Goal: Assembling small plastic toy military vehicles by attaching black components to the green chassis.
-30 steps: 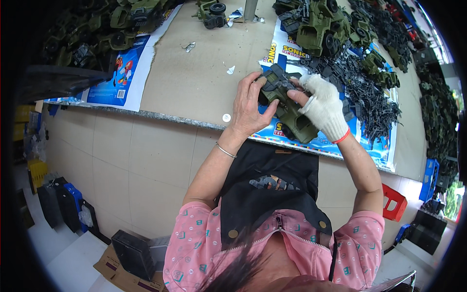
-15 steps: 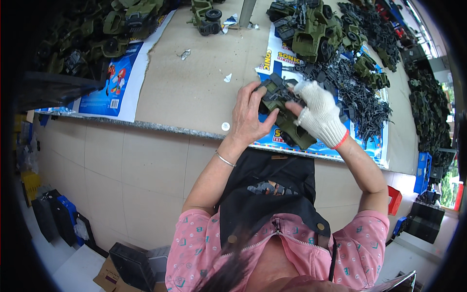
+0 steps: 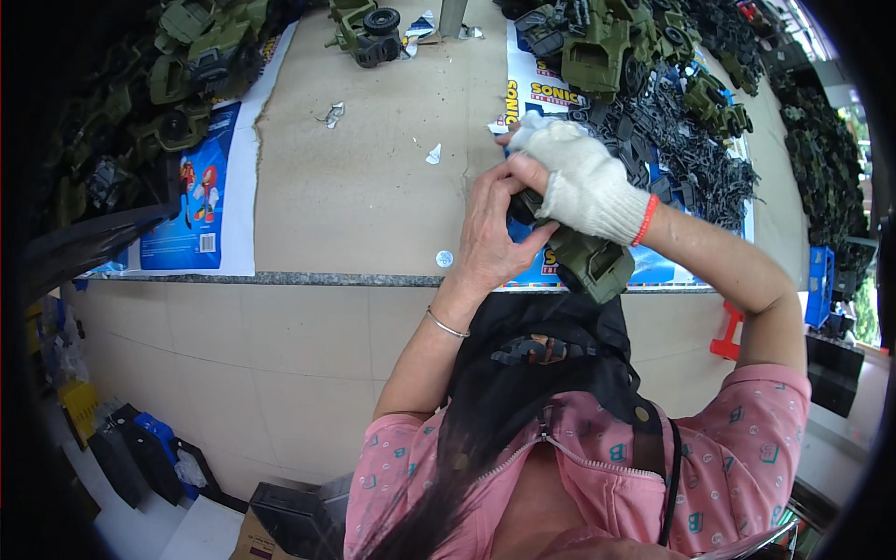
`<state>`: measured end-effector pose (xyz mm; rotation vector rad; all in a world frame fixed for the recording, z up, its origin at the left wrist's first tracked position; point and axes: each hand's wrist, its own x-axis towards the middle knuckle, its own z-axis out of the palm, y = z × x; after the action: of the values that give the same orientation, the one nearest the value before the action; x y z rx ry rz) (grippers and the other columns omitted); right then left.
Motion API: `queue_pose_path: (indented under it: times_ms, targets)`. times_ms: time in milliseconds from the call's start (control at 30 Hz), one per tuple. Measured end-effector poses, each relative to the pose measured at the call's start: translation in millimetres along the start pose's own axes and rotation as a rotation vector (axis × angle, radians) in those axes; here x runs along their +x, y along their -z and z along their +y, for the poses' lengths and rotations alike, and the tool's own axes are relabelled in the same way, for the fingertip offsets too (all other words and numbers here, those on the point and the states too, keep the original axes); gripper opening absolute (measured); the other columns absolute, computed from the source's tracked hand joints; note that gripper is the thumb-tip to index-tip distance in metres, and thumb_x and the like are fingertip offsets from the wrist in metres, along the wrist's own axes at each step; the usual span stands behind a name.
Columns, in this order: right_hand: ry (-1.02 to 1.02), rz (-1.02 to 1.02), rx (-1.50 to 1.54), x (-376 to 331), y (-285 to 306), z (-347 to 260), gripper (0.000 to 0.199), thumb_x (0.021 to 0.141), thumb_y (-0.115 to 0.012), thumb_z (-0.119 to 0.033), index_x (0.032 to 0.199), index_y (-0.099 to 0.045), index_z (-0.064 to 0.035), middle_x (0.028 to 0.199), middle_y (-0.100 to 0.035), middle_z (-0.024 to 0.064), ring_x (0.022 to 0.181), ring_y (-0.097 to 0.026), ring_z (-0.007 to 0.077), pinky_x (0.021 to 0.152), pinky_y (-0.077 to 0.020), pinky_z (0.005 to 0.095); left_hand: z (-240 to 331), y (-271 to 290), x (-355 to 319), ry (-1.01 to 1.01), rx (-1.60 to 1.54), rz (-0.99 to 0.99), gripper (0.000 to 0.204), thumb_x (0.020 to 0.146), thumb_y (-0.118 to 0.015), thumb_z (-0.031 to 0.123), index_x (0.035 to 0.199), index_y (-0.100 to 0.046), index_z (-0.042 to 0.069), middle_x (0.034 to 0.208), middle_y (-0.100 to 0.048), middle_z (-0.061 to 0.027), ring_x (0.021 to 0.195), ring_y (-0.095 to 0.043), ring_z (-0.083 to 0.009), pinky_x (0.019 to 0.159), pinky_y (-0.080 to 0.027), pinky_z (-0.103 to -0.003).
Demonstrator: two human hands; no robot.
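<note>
An olive-green toy army vehicle [image 3: 597, 266] is held between my hands over the table's front edge, its green end toward me. My bare left hand [image 3: 490, 229] grips its left side, with thumb and fingers closed around it. My right hand [image 3: 586, 182], in a white fingerless knit glove with a red cuff, reaches over the far end of the vehicle with its fingers bent down on it. The glove hides that end and most of the right fingertips. Just right of the glove lies a heap of small dark grey plastic parts [image 3: 705, 177].
More green toy vehicles are piled at the far right [image 3: 597, 56] and far left [image 3: 187, 70]. A single vehicle part with a black wheel [image 3: 366, 33] lies near a metal post [image 3: 453, 17]. Printed blue sheets [image 3: 201, 187] cover parts of the tan tabletop [image 3: 355, 205]. Paper scraps [image 3: 434, 154] lie about.
My right hand has moved forward and left across the vehicle's far end, covering it, and its elbow has swung outward. My left hand keeps its hold. The view has shifted slightly.
</note>
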<state>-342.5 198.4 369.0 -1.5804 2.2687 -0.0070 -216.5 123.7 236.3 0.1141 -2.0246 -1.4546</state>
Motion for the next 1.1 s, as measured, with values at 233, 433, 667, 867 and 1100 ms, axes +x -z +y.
queue_pose_path:
  times_ms: [233, 433, 667, 867, 1100]
  targets:
    - [0.275, 0.028, 0.403, -37, 50, 45, 0.044, 0.080, -0.075, -0.005, 0.123, -0.065, -0.0053, 0.141, -0.058, 0.0140, 0.127, -0.058, 0.0364, 0.105, -0.0487, 0.0436, 3, 7, 3, -0.001, 0.040, 0.013, 0.067, 0.071, -0.090, 0.011, 0.123, -0.051, 0.000, 0.138, -0.051, -0.0226, 0.125, -0.053, -0.0412, 0.105, -0.046, -0.048]
    - [0.312, 0.006, 0.099, -54, 26, 54, 0.048, 0.083, -0.081, -0.027, 0.127, -0.072, -0.0105, 0.132, -0.065, 0.0138, 0.114, -0.059, 0.0369, 0.102, -0.0488, 0.0446, 1, 4, 2, -0.036, 0.052, 0.002, 0.071, 0.066, -0.091, 0.007, 0.126, -0.053, 0.002, 0.139, -0.053, -0.0208, 0.125, -0.056, -0.0379, 0.103, -0.049, -0.045]
    - [0.300, 0.046, -0.093, -60, 43, 35, 0.048, 0.095, -0.067, -0.038, 0.134, -0.066, -0.0106, 0.112, -0.069, 0.0180, 0.106, -0.062, 0.0411, 0.095, -0.0498, 0.0479, 5, 2, 1, -0.091, 0.134, 0.020, 0.071, 0.065, -0.092, 0.008, 0.125, -0.054, 0.002, 0.135, -0.055, -0.0206, 0.123, -0.057, -0.0376, 0.101, -0.050, -0.045]
    - [0.021, 0.125, 0.050, -7, 1, -2, 0.041, 0.096, -0.057, -0.038, 0.120, -0.070, -0.0076, 0.103, -0.069, 0.0231, 0.104, -0.064, 0.0424, 0.093, -0.0498, 0.0501, 6, -2, -1, -0.133, 0.104, 0.039, 0.068, 0.067, -0.092, 0.012, 0.121, -0.054, 0.001, 0.127, -0.056, -0.0204, 0.114, -0.058, -0.0387, 0.094, -0.050, -0.045]
    - [0.007, 0.051, -0.055, -4, -1, -5, 0.057, 0.096, -0.058, -0.041, 0.141, -0.057, -0.0050, 0.115, -0.064, 0.0246, 0.106, -0.062, 0.0437, 0.095, -0.0483, 0.0512, 13, -11, -6, -0.023, 0.096, 0.090, 0.067, 0.065, -0.089, 0.009, 0.120, -0.053, 0.000, 0.120, -0.058, -0.0186, 0.111, -0.058, -0.0405, 0.093, -0.050, -0.047]
